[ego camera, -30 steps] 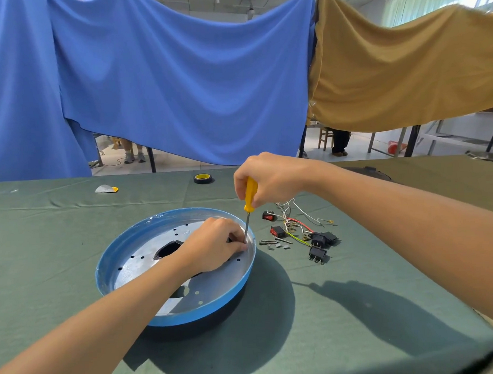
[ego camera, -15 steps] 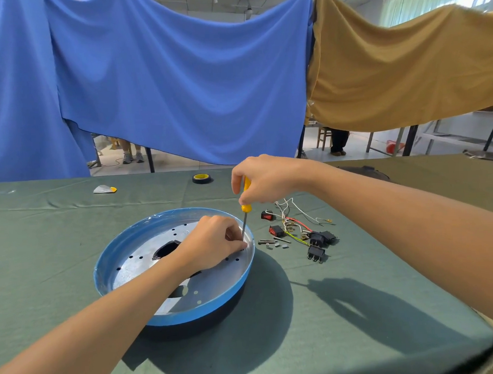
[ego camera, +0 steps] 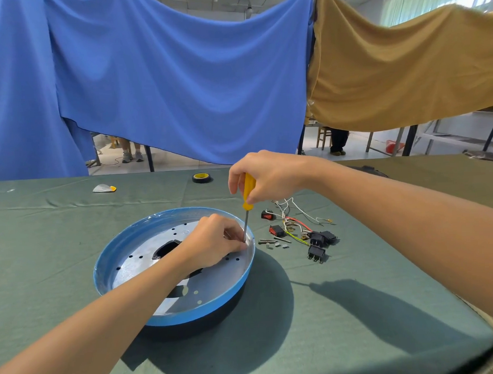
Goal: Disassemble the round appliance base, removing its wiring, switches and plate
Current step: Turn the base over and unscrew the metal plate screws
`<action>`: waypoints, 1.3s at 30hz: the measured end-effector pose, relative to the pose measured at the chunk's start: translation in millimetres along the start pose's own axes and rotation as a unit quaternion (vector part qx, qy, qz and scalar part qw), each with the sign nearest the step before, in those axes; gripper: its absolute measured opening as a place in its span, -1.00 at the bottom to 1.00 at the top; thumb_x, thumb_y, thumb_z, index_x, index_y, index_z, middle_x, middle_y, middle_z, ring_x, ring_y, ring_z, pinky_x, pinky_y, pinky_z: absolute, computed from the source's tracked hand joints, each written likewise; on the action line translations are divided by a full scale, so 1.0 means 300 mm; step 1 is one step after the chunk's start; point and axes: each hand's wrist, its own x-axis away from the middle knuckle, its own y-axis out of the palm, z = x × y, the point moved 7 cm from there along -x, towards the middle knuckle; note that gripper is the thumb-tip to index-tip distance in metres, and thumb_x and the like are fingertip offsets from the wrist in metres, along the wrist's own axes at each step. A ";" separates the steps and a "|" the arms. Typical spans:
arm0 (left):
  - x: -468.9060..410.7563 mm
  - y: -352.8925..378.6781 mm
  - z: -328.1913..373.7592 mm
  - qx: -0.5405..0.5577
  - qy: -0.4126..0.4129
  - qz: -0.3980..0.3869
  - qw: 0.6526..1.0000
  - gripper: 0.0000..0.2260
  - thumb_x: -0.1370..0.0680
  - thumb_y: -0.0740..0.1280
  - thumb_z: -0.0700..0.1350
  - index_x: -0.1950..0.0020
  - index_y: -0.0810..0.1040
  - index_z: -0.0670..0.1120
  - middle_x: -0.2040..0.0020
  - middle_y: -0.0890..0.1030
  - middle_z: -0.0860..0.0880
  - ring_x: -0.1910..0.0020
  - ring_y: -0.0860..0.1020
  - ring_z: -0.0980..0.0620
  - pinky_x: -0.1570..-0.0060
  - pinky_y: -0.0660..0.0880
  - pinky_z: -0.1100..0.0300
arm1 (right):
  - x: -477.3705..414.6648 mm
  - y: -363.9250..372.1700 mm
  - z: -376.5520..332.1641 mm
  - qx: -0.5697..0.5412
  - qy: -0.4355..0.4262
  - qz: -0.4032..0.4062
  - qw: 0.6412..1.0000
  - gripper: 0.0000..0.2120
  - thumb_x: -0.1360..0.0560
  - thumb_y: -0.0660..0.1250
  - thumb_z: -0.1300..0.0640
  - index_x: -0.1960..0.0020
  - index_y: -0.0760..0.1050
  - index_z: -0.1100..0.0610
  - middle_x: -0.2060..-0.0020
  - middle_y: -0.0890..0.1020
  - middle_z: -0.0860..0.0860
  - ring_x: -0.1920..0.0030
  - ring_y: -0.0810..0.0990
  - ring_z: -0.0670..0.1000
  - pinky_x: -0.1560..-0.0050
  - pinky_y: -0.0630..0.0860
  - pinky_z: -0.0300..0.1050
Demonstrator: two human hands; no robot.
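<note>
The round blue appliance base (ego camera: 107, 266) lies on the green cloth, with a perforated silver plate (ego camera: 146, 256) inside it. My right hand (ego camera: 267, 177) is shut on a yellow-handled screwdriver (ego camera: 248, 192) held upright, its tip down at the plate's right edge. My left hand (ego camera: 214, 242) rests inside the base with its fingers pinched around the screwdriver's tip; what they pinch is hidden. To the right of the base lie loose wires (ego camera: 294, 215), red switches (ego camera: 275, 230) and black switches (ego camera: 317, 251).
Small screws and spacers (ego camera: 273, 242) lie between the base and the switches. A roll of black and yellow tape (ego camera: 202, 177) and a white and yellow scraper (ego camera: 104, 188) sit further back. Blue and tan cloths hang behind the table. The table's right front corner drops off near my right arm.
My right hand with the screwdriver has shifted a little; the handle shows more below my fingers. My left hand stays pinched at the tip.
</note>
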 end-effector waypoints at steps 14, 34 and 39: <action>0.008 -0.031 0.001 0.025 -0.001 0.051 0.998 -0.90 -0.45 0.46 0.03 0.23 0.65 0.05 0.25 0.65 0.10 0.22 0.58 0.13 0.33 0.45 0.40 | 0.032 -0.097 0.195 -0.234 0.090 0.165 0.954 -0.81 -0.41 0.51 0.18 0.04 0.56 0.14 0.26 0.63 0.12 0.38 0.59 -0.04 0.36 0.54 -0.24; 0.020 -0.048 -0.006 0.028 -0.006 0.042 0.999 -0.89 -0.56 0.34 -0.12 0.01 0.67 0.02 0.19 0.64 0.17 0.13 0.58 0.21 0.24 0.41 0.46 | 0.085 0.006 0.295 -0.340 0.146 0.280 0.886 -0.79 -0.41 0.52 0.11 0.06 0.51 0.07 0.18 0.62 0.11 0.29 0.57 -0.01 0.35 0.53 -0.18; 0.008 -0.064 0.002 0.050 -0.014 0.083 0.995 -0.99 -0.50 0.42 -0.06 0.11 0.64 0.03 0.20 0.64 0.13 0.14 0.58 0.18 0.22 0.44 0.37 | 0.091 0.010 0.295 -0.349 0.145 0.284 0.881 -0.79 -0.42 0.51 0.11 0.03 0.52 0.10 0.17 0.61 0.11 0.26 0.58 0.01 0.26 0.59 -0.10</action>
